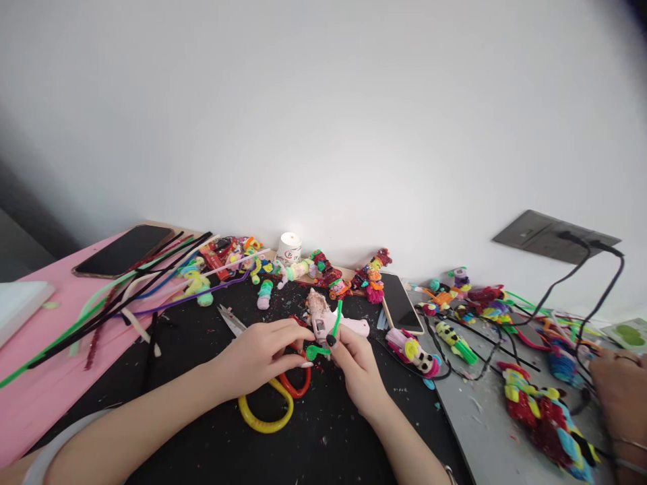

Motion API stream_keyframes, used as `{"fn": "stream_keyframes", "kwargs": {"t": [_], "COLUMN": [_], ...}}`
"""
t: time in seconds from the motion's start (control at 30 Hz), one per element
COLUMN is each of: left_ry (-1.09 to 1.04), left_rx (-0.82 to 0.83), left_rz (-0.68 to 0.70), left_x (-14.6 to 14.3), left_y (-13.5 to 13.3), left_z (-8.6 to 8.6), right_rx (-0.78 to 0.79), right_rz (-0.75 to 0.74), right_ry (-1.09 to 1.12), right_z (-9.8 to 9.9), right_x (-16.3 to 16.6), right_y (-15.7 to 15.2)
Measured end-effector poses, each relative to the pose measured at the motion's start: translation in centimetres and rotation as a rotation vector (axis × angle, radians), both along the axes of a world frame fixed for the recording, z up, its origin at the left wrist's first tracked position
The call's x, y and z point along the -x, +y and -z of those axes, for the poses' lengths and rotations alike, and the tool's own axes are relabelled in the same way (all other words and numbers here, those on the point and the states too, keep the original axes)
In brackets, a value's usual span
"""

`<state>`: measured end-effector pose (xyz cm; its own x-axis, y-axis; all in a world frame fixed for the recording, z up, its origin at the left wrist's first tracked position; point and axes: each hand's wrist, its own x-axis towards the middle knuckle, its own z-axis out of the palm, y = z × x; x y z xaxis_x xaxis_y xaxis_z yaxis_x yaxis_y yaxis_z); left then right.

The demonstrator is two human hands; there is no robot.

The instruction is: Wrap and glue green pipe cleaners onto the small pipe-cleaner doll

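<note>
A green pipe cleaner [337, 318], its lower end curled into a small coil, is pinched between the thumb and fingers of my right hand [358, 367]. My left hand [275, 349] is closed around the coiled end, thumb below and index finger above. Just behind my hands lies a pale pink hot glue gun [354, 325] with a crusted nozzle. Under my left hand are scissors with a yellow handle [266, 426] and a red handle loop [298, 389], blades pointing back left.
Pipe cleaners [126, 289] and a phone [124, 250] lie left on pink board. Several fuzzy figures [331, 275] line the wall near a paper cup [290, 249]. Right are another phone [402, 303], cables from a wall socket [556, 236], figures [543, 417] and another person's hand [619, 384].
</note>
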<state>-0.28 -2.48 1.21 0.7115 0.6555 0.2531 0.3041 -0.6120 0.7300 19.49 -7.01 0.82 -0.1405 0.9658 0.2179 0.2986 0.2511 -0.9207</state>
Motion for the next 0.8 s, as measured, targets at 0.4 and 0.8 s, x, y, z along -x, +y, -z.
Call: {"fn": "stream_keyframes", "kwargs": {"t": [0.4, 0.8], "left_ry": [0.118, 0.102], "left_rx": [-0.276, -0.325], "left_rz": [0.09, 0.074], "left_x": [0.3, 0.25], "left_y": [0.1, 0.08], "left_z": [0.07, 0.14], "right_rx": [-0.008, -0.017], "right_rz": [-0.061, -0.106], "right_ry": [-0.032, -0.097], "right_z": [0.07, 0.18], "right_x": [0.3, 0.4], "right_y": [-0.06, -0.35]}}
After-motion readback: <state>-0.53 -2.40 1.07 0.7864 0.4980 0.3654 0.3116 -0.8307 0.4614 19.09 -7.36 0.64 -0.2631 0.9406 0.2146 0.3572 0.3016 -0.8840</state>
